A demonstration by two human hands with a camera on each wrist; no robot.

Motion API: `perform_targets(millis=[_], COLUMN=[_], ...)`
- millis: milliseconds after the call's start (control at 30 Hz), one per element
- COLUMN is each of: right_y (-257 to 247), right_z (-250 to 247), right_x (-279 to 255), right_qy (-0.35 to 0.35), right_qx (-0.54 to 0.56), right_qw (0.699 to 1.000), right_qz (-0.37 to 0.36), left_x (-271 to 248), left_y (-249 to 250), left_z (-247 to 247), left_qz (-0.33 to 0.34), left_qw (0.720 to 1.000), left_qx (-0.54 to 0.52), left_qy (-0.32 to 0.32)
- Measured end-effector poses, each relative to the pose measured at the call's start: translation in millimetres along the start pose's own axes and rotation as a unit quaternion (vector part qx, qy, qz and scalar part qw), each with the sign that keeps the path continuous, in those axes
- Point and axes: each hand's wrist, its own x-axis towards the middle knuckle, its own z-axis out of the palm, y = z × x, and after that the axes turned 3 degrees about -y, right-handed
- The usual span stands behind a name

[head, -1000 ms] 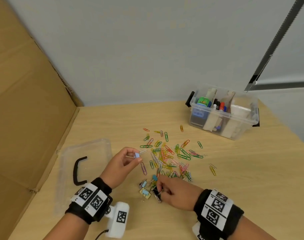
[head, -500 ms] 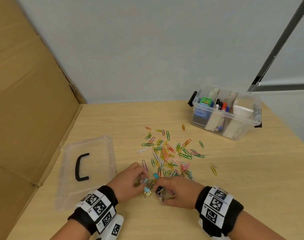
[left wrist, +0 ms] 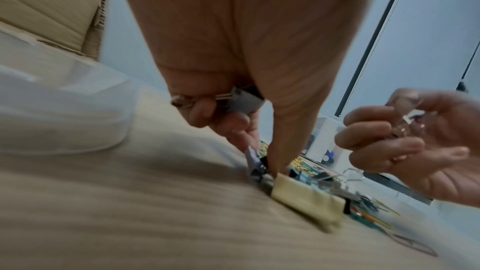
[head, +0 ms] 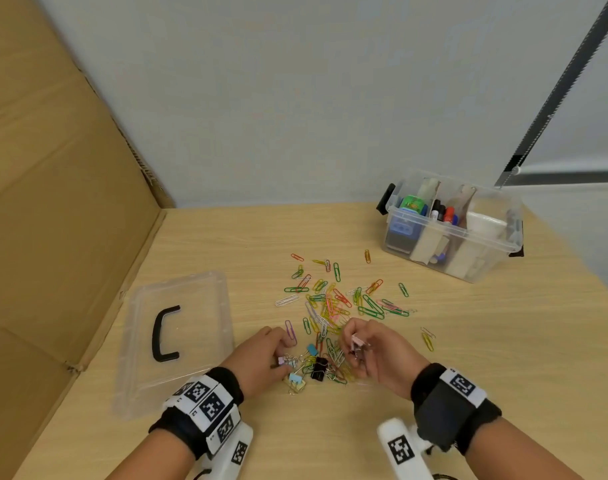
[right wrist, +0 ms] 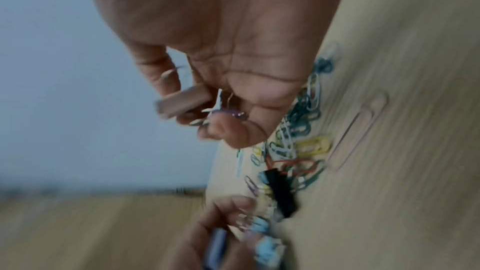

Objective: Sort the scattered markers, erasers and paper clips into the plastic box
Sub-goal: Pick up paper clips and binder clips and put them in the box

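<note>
Coloured paper clips (head: 333, 299) lie scattered mid-table, with a small heap of binder clips (head: 307, 368) at its near end. My left hand (head: 261, 355) is down at the heap's left side; a grey-blue binder clip (left wrist: 244, 100) is tucked in its curled fingers while thumb and forefinger pinch a lilac one (left wrist: 253, 159) on the table. My right hand (head: 368, 351), raised just right of the heap, holds a pink binder clip (head: 357, 341) and others in curled fingers (right wrist: 182, 102). The clear plastic box (head: 451, 225) stands at the far right with markers inside.
The box's clear lid (head: 174, 337) with a black handle lies left of my left hand. A cardboard wall (head: 53, 202) lines the table's left side. A black binder clip (head: 319, 368) and a pale yellow one (left wrist: 306, 198) sit in the heap between my hands.
My left hand came down from above the table, still holding its clip, to the binder clip heap. My right hand lifted off the heap with a pink clip.
</note>
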Motion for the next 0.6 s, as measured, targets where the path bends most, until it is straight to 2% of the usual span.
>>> perform_targets(millis=[67, 133, 167, 233, 267, 333, 400, 467, 533, 600], right_y=[-2, -3, -5, -5, -4, 1, 8, 14, 17, 11], right_z=[-2, -1, 1, 6, 9, 16, 20, 23, 25, 26], right_x=[-1, 0, 1, 1, 1, 2, 6, 11, 16, 14], right_qy=[0.005, 0.038, 0.058, 0.084, 0.085, 0.067, 0.048, 0.033, 0.014, 0.0], right_qx=[0.091, 0.087, 0.041, -0.154, -0.274, -0.478, -0.607, -0.672, -0.686, -0.666], right_qw=[0.996, 0.995, 0.997, 0.984, 0.958, 0.875, 0.792, 0.738, 0.726, 0.746], right_qz=[-0.007, -0.001, 0.006, 0.015, 0.018, 0.021, 0.037, 0.049, 0.042, 0.029], left_x=[1, 0, 0, -2, -2, -3, -4, -4, -5, -6], left_y=[-1, -1, -1, 0, 0, -1, 0, 2, 4, 5], left_z=[0, 0, 1, 1, 1, 2, 2, 2, -2, -10], left_qz=[-0.001, 0.0, 0.0, 0.001, 0.001, -0.001, -0.005, -0.009, -0.008, -0.001], left_qw=[1.0, 1.0, 1.0, 1.0, 1.0, 1.0, 1.0, 1.0, 1.0, 0.999], left_qx=[0.003, 0.001, -0.001, -0.002, -0.002, -0.001, 0.001, -0.001, -0.007, -0.016], left_qy=[-0.001, -0.002, -0.004, -0.008, -0.009, -0.01, -0.013, -0.007, 0.01, 0.038])
